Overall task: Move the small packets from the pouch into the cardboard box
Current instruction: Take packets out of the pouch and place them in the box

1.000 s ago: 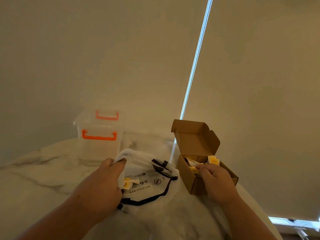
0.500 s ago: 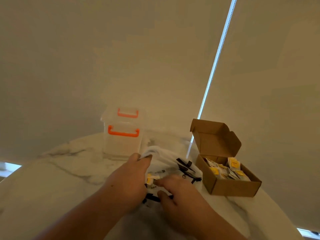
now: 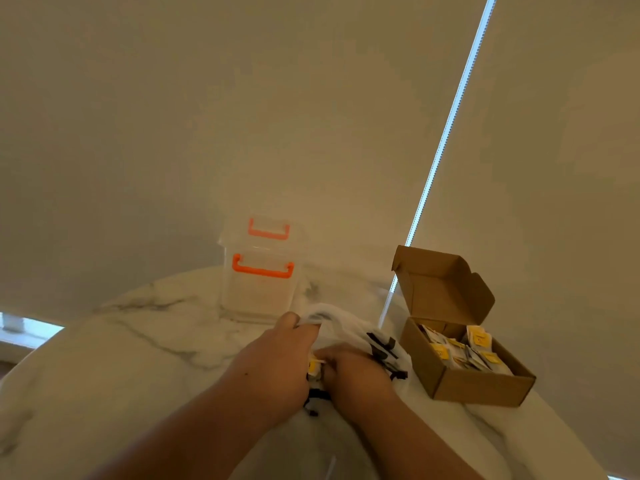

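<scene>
A white drawstring pouch (image 3: pixel 349 323) with black cords lies on the marble table in front of me. My left hand (image 3: pixel 277 358) grips its upper edge and holds the mouth up. My right hand (image 3: pixel 353 372) reaches into the mouth, fingers curled round a small yellow-and-white packet (image 3: pixel 313 367). To the right stands the open cardboard box (image 3: pixel 478 386), lid flipped back, with several yellow-and-white packets (image 3: pixel 464 351) inside.
A clear plastic container (image 3: pixel 259 289) with orange handles stands behind the pouch. The round marble table (image 3: pixel 145 344) drops off at left and right. Blinds with a bright gap fill the background.
My right hand left the cardboard box, crossed left to the pouch and took hold of a packet at its mouth. My left hand kept its grip on the pouch. The view shifted left.
</scene>
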{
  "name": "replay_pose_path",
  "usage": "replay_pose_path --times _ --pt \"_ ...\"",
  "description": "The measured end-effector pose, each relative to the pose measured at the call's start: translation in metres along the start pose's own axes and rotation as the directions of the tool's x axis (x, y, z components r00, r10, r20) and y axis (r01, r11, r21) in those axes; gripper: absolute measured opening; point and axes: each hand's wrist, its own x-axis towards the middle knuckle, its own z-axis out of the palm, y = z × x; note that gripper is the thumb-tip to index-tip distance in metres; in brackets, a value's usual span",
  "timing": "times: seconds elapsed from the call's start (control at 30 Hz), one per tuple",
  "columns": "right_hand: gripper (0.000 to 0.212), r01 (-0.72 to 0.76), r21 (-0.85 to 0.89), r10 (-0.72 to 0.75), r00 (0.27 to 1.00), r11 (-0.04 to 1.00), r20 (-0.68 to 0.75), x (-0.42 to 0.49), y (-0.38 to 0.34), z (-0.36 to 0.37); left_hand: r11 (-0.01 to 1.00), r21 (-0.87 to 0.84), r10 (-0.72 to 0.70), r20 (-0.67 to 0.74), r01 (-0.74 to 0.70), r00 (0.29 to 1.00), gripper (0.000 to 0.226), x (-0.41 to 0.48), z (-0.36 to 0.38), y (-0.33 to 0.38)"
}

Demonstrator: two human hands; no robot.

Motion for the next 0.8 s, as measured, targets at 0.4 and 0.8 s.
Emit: replay_pose_path --times 0.4,0.8 --pt "0.015 0.054 0.087 -0.033 0.974 0.995 -0.223 -0.034 -0.009 -0.006 0.999 -0.022 -0.027 -0.062 0.025 0.998 0.053 -0.004 -0.007 0.005" --pt "0.014 0.26 0.03 -0.244 0.934 0.965 -0.26 -0.08 -0.008 -0.027 0.996 -0.063 -0.074 -0.089 0.068 0.993 0.069 0.0 -0.012 0.003"
